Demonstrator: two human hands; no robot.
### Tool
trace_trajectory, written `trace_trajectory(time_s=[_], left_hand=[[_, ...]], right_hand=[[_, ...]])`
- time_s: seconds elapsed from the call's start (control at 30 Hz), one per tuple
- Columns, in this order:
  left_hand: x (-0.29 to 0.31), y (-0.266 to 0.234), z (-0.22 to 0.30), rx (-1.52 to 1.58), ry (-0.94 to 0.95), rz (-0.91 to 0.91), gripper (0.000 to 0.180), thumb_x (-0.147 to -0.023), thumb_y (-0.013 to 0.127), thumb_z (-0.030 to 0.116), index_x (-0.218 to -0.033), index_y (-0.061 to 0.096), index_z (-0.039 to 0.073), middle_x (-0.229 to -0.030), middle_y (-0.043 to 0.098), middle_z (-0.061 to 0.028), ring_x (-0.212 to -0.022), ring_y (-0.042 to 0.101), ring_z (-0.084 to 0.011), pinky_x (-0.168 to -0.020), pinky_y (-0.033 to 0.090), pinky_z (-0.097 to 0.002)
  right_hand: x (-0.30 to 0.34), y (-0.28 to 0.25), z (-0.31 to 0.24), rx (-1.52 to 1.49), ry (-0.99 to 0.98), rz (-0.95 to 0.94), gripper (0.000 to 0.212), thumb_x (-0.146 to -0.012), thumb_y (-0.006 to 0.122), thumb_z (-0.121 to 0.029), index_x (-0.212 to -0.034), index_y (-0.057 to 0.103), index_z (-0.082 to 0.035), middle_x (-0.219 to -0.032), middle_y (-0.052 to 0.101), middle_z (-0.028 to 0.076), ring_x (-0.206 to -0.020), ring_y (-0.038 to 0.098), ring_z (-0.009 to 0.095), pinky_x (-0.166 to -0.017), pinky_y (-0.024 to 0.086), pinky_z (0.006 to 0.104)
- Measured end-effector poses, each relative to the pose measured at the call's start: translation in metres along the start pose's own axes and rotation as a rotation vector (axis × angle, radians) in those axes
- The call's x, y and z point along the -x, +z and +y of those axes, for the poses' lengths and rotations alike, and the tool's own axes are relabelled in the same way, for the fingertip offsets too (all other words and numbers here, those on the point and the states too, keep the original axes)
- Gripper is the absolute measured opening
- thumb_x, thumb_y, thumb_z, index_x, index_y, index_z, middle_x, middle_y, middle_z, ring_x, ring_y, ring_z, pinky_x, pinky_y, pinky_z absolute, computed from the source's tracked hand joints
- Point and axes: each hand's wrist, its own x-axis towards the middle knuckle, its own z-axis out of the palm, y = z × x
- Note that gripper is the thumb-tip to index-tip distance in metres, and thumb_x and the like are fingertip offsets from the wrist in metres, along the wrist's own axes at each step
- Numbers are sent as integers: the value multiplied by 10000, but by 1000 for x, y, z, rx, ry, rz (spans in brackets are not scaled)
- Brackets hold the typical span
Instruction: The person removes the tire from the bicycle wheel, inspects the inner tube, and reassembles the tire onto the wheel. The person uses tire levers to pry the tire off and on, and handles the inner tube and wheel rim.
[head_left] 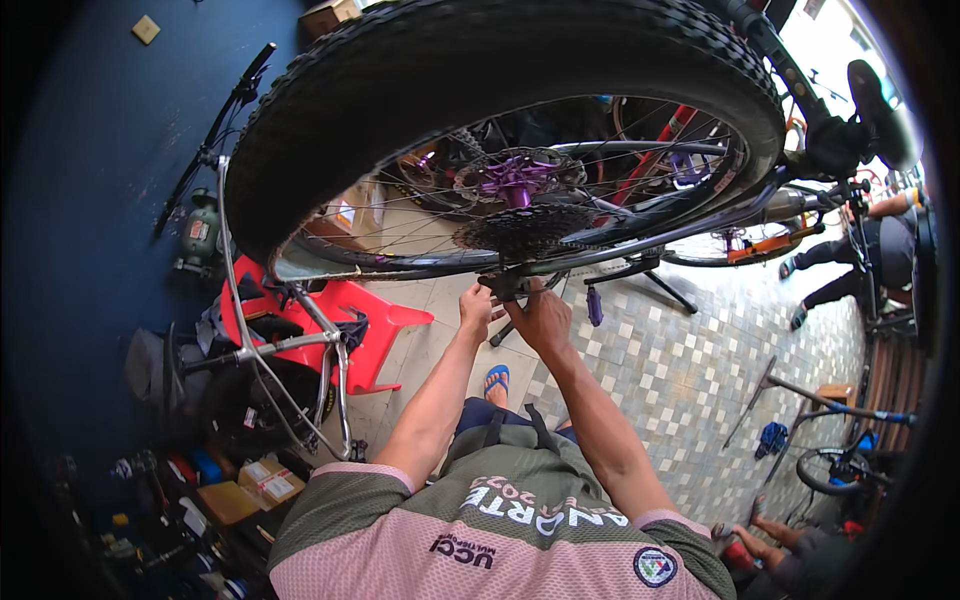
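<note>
A bicycle's rear wheel, with a knobbly black tire (pixel 390 110), hangs large in front of me. At its middle sit a purple hub (pixel 515 180) and a dark cassette (pixel 522 232). Just below the cassette, my right hand (pixel 541 320) is closed round the black rear derailleur (pixel 506 285). My left hand (pixel 478 310) is at the derailleur's left side, fingertips pinched together. Whatever lies between them is too small or hidden to make out. A purple pedal (pixel 595 306) hangs to the right of my right hand.
A bare silver bike frame (pixel 255 353) and a red plastic chair (pixel 375 325) stand at left. Cardboard boxes (pixel 270 482) and assorted parts lie lower left. A black stand leg (pixel 672 292) rests on the tiles. Another person (pixel 885 260) is at far right, near more bikes.
</note>
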Motion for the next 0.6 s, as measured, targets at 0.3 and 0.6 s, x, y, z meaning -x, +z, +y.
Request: trace_trajectory(time_s=[0.3, 0.6], left_hand=[[103, 36, -119, -229, -210, 233, 401, -1015, 714, 383, -1231, 566, 79, -1175, 649, -107, -904, 715, -245, -680, 624, -367], [145, 196, -231, -477, -159, 199, 169, -873, 847, 81, -900, 685, 41, -874, 714, -56, -781, 696, -151, -599, 600, -304]], right_hand=[[96, -85, 233, -66, 141, -454, 501, -916, 706, -567, -1019, 714, -77, -955, 753, 259, -982, 714, 461, -862, 555, 532], [168, -194, 500, -148, 516, -361, 516, -882, 735, -521, -1039, 777, -32, -1007, 756, 285, -1029, 727, 441, -924, 563, 498]])
